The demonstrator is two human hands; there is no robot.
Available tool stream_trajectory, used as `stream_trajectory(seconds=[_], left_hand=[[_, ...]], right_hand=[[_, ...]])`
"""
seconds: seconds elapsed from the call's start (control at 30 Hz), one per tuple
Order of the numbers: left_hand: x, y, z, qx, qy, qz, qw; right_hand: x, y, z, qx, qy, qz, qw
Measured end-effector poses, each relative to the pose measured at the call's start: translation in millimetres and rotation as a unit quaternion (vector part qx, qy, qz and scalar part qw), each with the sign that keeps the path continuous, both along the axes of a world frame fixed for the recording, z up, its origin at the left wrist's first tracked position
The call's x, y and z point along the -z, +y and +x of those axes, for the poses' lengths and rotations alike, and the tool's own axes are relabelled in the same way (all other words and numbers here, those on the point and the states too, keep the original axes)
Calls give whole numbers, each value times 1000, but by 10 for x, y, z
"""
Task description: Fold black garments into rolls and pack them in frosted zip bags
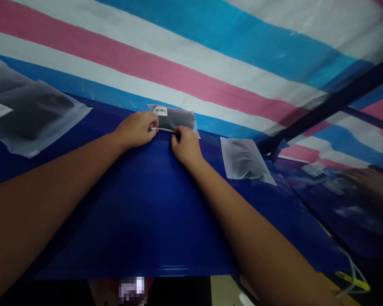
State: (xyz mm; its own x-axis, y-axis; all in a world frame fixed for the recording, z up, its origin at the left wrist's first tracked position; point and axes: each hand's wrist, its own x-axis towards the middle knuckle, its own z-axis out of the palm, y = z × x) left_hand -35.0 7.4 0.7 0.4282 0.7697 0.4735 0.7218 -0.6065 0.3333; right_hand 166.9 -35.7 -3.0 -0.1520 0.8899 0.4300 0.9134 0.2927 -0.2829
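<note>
A small frosted zip bag (pixel 178 119) with dark contents and a white barcode label lies at the back of the blue shelf (pixel 140 204), against the striped sheet. My left hand (pixel 138 128) pinches the near edge of this bag, close to its white zip slider. Beside it, my right hand (pixel 187 144) has its fingers curled over the same edge, thumb and fingertips together. The bag's front edge is partly hidden under both hands.
Larger frosted bags (pixel 44 112) with dark contents lie on the left. Another frosted bag (pixel 245 159) lies to the right, near a dark metal post (pixel 322 108). Behind hangs a striped sheet (pixel 178 80). A person's hand (pixel 367 180) is at far right; a pale cable (pixel 352 267) hangs below.
</note>
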Motion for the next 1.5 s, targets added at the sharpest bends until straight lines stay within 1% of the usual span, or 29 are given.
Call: stream_trajectory(seconds=[0.07,0.17,0.23,0.27,0.33,0.4,0.47,0.53,0.6,0.73,0.97,1.23,1.5], left_hand=[[14,11,8,18,-7,9,1000],[15,6,36,37,-27,2,999],[5,-10,60,44,-39,-7,998],[-2,-19,71,50,-41,-13,998],[-17,-40,90,64,-35,-18,997],[-28,-59,104,73,-21,-11,997],[-33,-72,113,70,-6,2,998],[-31,-79,115,65,2,9,998],[-26,-82,115,67,7,11,998],[-22,-87,121,70,18,15,997],[-26,-77,110,54,13,21,998],[-67,-79,28,7,5,32,999],[-132,-101,-101,-14,-1,61,998]], right_hand=[[-12,0,14,25,-7,0,1000],[-35,-28,37,65,-26,-3,998],[-56,-68,48,76,-37,-4,996],[-69,-94,47,70,-36,2,997],[-101,-153,31,30,-24,27,999],[-138,-208,1,-36,-17,48,998],[-171,-247,-28,-91,-24,44,995],[-194,-261,-41,-114,-36,30,992],[-203,-256,-38,-114,-48,23,992],[-189,-232,-18,-91,-82,36,992],[-171,-175,39,-10,-130,32,991],[-176,-79,210,84,-120,12,989],[-177,-22,336,116,-119,29,986]])
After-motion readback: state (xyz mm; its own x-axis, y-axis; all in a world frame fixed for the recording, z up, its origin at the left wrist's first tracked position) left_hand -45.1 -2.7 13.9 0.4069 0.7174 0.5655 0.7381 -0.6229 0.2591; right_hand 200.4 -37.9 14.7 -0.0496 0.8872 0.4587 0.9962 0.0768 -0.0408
